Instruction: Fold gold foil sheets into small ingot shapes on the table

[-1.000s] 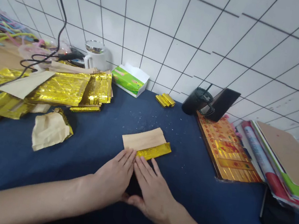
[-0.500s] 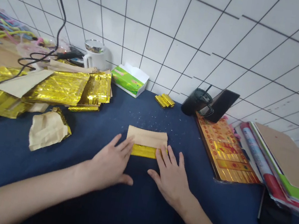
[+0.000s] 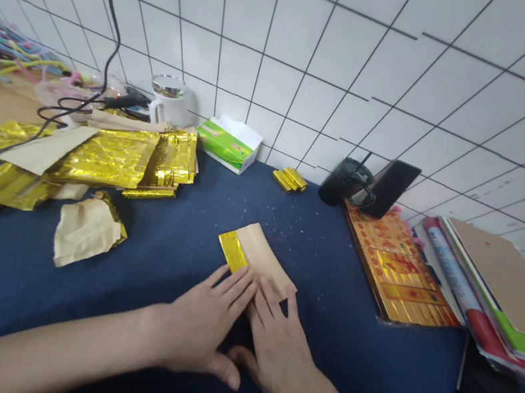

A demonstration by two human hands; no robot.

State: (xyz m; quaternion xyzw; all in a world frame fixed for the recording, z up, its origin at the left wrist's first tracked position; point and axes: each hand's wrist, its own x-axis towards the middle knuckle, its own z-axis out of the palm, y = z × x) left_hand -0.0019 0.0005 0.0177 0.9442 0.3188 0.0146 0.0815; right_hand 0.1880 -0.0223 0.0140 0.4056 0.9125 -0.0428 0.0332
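Both hands are down on the paper now! The tan sheet (image 3: 263,252), a gold strip (image 3: 231,249) along its near left edge, lies slantwise on the blue bench (image 3: 185,230), this side of the green tissue pack (image 3: 225,144) and a little to its right. Left hand (image 3: 207,322) spread flat, fingers stretched, tips resting on the sheet; right hand (image 3: 279,348) flat as well, fingers slightly apart, tips on the paper right beside the left's! Left of the tissue pack, look, a heap of gold foil sheets (image 3: 106,159), with the white mug (image 3: 171,106) near the pack too. Nearer than the pack and left of it, a crumpled paper (image 3: 86,233). To the pack's right, small gold rolls (image 3: 290,180), then the dark mug (image 3: 345,182), and well beyond, red-and-gold packets (image 3: 402,268)!
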